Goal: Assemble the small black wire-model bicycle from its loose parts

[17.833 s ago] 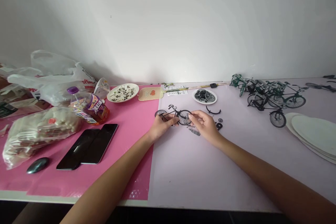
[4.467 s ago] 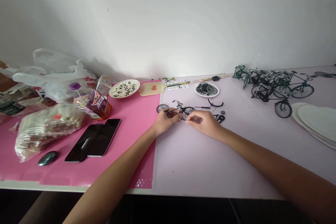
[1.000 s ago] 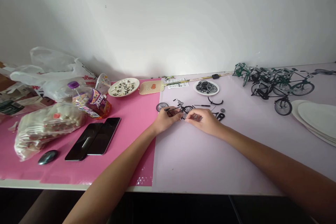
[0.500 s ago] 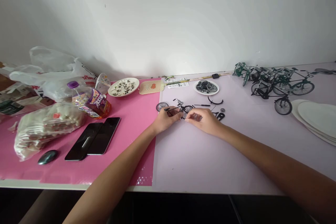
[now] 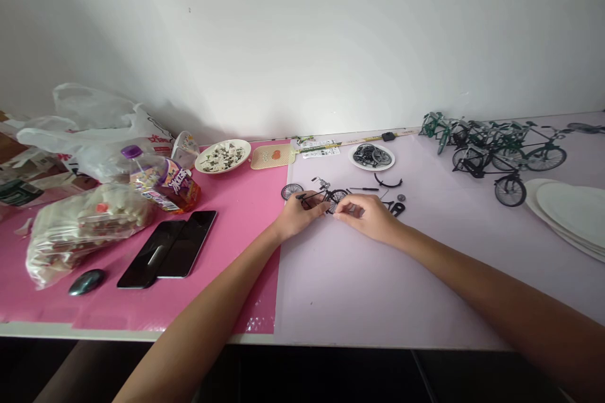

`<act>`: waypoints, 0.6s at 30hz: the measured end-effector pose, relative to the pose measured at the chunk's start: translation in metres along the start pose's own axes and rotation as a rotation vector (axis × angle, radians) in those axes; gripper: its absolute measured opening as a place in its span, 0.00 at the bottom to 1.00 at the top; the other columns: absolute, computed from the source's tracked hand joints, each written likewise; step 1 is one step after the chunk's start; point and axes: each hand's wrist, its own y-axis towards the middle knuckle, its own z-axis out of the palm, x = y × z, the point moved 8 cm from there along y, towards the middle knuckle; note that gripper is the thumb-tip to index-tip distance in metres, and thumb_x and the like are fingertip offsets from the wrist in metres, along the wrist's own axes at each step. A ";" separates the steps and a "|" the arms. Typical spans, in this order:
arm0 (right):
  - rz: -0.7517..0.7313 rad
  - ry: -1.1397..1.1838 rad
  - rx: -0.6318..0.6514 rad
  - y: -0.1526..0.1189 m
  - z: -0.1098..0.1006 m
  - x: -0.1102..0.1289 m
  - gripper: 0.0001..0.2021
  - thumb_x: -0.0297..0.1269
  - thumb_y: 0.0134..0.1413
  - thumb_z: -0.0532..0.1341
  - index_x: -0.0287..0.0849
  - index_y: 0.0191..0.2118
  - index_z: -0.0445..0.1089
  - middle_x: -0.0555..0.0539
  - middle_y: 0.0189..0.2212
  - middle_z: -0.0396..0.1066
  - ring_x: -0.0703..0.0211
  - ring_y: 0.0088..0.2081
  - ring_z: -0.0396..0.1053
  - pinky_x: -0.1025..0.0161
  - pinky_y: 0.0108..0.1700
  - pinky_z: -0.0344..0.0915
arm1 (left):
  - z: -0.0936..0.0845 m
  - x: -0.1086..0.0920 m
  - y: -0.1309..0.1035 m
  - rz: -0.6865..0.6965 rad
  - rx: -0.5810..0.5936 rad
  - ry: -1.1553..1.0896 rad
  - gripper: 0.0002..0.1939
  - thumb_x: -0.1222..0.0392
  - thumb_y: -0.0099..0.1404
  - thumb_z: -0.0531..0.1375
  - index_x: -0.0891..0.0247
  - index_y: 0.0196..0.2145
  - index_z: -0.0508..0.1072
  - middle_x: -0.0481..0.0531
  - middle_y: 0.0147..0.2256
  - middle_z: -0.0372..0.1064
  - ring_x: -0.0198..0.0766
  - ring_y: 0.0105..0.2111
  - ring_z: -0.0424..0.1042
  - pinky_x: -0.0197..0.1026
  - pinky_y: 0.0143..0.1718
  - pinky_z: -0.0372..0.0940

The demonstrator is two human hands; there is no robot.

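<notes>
So the bike sits right between the 2 hands, around where the pink and pale covers meet. Its long axis runs mostly left to right across the person's front: rear wheel off to the left, front wheel to the right, with that front end looking a touch closer to the person.

Left hand is clamped on the bike around mid-frame, thumb on the near side. Right hand comes in from the other end, thumb and index drawn together at the lower right of the front wheel. Can't tell if they're pinching the rim or some tiny bit, the fingers hide it.

So for anything at that front wheel, the right hand is the nearer of the 2 at its outer edge, with the left thumb just behind. A screwdriver lies just beyond the right hand.
</notes>
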 end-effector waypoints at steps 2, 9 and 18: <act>0.006 -0.001 0.002 0.000 0.000 -0.001 0.02 0.35 0.58 0.67 0.45 0.34 0.77 0.49 0.32 0.80 0.59 0.32 0.76 0.64 0.34 0.70 | 0.000 -0.001 0.000 0.000 0.001 -0.005 0.17 0.45 0.62 0.66 0.63 0.31 0.71 0.49 0.28 0.71 0.37 0.30 0.71 0.39 0.36 0.64; 0.005 0.002 0.003 0.000 0.000 -0.002 0.01 0.34 0.57 0.67 0.46 0.34 0.77 0.49 0.32 0.80 0.58 0.32 0.76 0.64 0.35 0.70 | 0.001 -0.002 -0.001 0.006 0.010 -0.025 0.17 0.46 0.62 0.66 0.63 0.30 0.71 0.49 0.28 0.70 0.37 0.30 0.70 0.40 0.36 0.64; 0.006 0.008 0.001 0.000 0.001 -0.002 0.01 0.35 0.58 0.67 0.46 0.34 0.77 0.50 0.33 0.80 0.59 0.33 0.76 0.64 0.35 0.70 | 0.001 -0.002 -0.001 0.013 0.015 -0.021 0.17 0.46 0.62 0.66 0.63 0.30 0.71 0.49 0.28 0.70 0.37 0.31 0.70 0.40 0.36 0.64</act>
